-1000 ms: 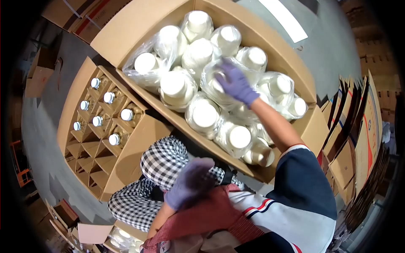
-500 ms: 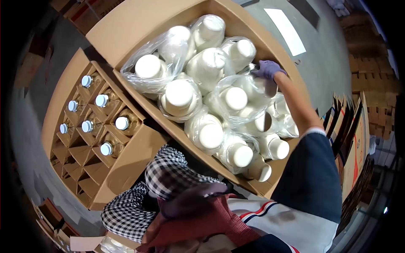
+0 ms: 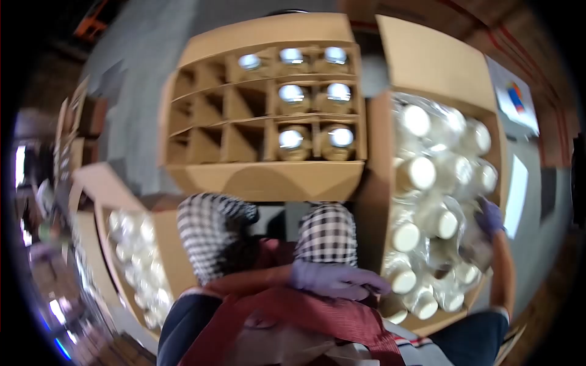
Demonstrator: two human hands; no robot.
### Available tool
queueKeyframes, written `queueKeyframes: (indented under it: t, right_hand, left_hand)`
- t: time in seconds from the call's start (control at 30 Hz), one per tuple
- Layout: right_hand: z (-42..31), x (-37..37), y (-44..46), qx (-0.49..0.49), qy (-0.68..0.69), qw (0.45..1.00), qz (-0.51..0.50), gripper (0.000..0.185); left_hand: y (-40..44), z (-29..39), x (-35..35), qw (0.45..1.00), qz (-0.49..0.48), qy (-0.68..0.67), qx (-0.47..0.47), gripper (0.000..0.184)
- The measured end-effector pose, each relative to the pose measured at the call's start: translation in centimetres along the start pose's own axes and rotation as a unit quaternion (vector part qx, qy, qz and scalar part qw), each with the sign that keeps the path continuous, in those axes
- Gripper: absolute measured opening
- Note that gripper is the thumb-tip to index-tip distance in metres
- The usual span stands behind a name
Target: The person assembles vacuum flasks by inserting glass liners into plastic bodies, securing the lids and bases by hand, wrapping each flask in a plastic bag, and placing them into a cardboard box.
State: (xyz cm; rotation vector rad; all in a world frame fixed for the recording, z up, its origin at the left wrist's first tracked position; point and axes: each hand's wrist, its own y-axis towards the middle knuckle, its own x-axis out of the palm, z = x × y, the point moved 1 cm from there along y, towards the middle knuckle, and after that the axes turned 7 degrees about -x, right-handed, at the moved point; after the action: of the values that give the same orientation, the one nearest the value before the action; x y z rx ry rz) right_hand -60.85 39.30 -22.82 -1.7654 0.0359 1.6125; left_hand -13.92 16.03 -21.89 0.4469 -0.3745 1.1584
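Observation:
My right hand (image 3: 490, 218), in a purple glove, reaches into the carton (image 3: 448, 55) on the right. Its fingers close on a plastic-wrapped bottle (image 3: 475, 245) near the carton's far-right wall; blur hides the exact grip. White bottles (image 3: 421, 173) in clear plastic bags fill that carton. My left hand (image 3: 336, 280), also gloved in purple, is held over my lap with nothing in it, its fingers stretched toward the carton's near-left edge. In front of my knees stands a divided carton (image 3: 268, 179) with several clear bottles (image 3: 291, 139) with pale caps in its right-hand compartments.
Another open carton (image 3: 165, 244) on the left holds several bagged white-topped items (image 3: 131, 259). My checkered trouser legs (image 3: 326, 235) come up against the divided carton. A white sheet (image 3: 517, 195) lies on the grey floor (image 3: 143, 91) at the right.
My view has swung left, bringing the divided carton to the centre and the left carton into fuller sight. My left hand has moved toward the right carton. My right hand stays inside it.

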Motion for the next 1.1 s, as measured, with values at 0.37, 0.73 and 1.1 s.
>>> queueKeyframes:
  t: [0.37, 0.73, 1.1]
  right_hand:
    - [-15.0, -20.6, -27.2, -0.061, 0.056, 0.942, 0.326, 0.046]
    - [-46.2, -18.2, -11.2, -0.362, 0.543, 0.717, 0.245, 0.046]
    - [-52.4, -28.8, -14.0, -0.551, 0.388, 0.596, 0.436, 0.034]
  left_hand:
    - [-10.8, 11.8, 1.1, 0.827, 0.441, 0.336, 0.090, 0.075]
    - [-21.2, 28.5, 9.2, 0.635, 0.438, 0.632, 0.074, 0.039]
    - [-27.2, 33.3, 0.6, 0.635, 0.554, 0.377, 0.384, 0.032]
